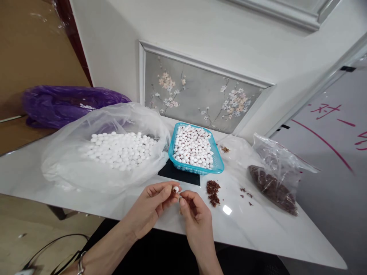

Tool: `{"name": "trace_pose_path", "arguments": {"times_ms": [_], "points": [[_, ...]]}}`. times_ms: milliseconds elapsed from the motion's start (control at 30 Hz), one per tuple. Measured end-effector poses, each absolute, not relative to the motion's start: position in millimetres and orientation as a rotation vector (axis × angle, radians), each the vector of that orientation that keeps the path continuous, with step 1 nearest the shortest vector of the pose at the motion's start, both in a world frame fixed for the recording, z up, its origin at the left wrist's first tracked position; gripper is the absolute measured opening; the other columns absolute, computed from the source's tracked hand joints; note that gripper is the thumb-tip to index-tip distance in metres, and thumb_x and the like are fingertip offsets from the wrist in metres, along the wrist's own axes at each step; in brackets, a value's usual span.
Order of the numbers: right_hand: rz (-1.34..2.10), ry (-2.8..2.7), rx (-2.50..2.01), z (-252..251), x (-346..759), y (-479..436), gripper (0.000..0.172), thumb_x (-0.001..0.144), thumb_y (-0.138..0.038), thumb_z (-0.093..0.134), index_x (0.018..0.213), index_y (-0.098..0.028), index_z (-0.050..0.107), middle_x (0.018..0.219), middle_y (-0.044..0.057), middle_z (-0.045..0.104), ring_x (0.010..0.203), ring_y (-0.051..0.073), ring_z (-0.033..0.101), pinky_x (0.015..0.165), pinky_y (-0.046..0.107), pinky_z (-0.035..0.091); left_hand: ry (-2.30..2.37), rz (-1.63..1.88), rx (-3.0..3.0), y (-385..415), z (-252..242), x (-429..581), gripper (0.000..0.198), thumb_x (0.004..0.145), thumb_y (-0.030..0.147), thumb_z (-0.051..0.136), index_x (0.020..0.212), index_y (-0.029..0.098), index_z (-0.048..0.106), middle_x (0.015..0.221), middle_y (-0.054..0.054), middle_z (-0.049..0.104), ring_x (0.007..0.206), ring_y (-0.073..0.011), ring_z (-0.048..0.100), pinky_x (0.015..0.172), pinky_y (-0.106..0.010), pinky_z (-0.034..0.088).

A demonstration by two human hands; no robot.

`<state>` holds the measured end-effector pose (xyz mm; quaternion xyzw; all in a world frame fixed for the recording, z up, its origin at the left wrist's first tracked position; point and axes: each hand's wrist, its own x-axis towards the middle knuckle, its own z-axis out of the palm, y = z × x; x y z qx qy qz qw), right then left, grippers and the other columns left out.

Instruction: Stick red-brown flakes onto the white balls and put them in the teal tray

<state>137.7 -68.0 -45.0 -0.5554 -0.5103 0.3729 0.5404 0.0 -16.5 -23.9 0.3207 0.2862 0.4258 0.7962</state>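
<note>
I note 1 white seed pinched between the thumb and fingers of the left hand, above the desk near its front edge. The right hand has its fingers closed just beside the seed; contact unclear. I judge the seed light, hard, smooth and apt to roll, so it is best gripped across its sides. A blue basket stands behind.

Left of blue basket: bulky white bag blocks
Right of basket: clear bag blocks
Front of basket: brown pile, beside right hand
Front-right of basket: bare table, open
</note>
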Motion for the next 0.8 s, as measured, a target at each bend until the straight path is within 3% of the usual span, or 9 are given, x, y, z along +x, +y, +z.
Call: {"name": "trace_pose_path", "arguments": {"times_ms": [200,567,800], "points": [[0.854,-1.235,-1.343,-44.7,136.7,-67.8,0.016,0.090,-0.034,0.052,0.089,-0.021,0.060,0.078,-0.001,0.059,0.070,0.012,0.051,0.064,0.022,0.043,0.619,0.938,0.736,-15.8,-24.9,0.7,0.011,0.072,0.018,0.077,0.082,0.016,0.074,0.081,0.000,0.066,0.074,-0.0072,0.057,0.072,-0.014,0.046],[0.838,-1.253,-1.337,-43.8,136.2,-68.2,0.014,0.090,-0.032,0.052,0.087,-0.021,0.060,0.073,-0.002,0.057,0.066,0.012,0.049,0.061,0.022,0.042,0.670,0.979,0.820,-17.7,-26.1,2.5,0.007,0.069,0.018,0.078,0.071,0.016,0.072,0.070,0.001,0.064,0.069,-0.0090,0.055,0.068,-0.017,0.045],[0.847,-1.243,-1.332,-43.9,135.9,-67.3,0.014,0.090,-0.032,0.052,0.090,-0.021,0.061,0.077,-0.001,0.059,0.068,0.013,0.051,0.062,0.022,0.043,0.667,0.938,0.764,-17.4,-22.5,3.0,0.018,0.068,0.016,0.079,0.085,0.018,0.075,0.081,0.001,0.068,0.075,-0.0080,0.057,0.073,-0.014,0.045]]}}
